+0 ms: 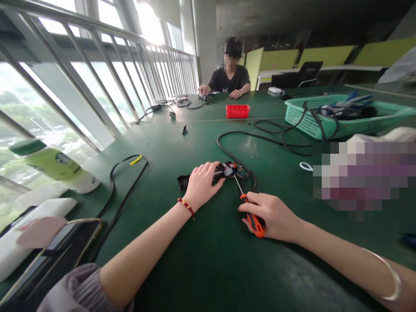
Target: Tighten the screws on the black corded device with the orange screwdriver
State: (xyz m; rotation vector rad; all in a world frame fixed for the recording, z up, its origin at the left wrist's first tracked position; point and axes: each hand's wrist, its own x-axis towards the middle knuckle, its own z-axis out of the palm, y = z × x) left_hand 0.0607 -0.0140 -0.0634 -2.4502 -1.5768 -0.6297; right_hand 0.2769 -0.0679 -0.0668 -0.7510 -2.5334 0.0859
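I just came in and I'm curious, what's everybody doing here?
At a dark green table, someone's left hand holds a long black device with its insides showing. Their right hand grips an orange-and-black screwdriver with a thin metal shaft, its tip at the device; whether it touches is too small to tell. Across the table, past a small red plastic box, another person in a dark top sits with both hands at the tabletop.

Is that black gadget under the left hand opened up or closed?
Opened up: the black gadget shows its inner parts and coloured wires near the tip of the screwdriver.
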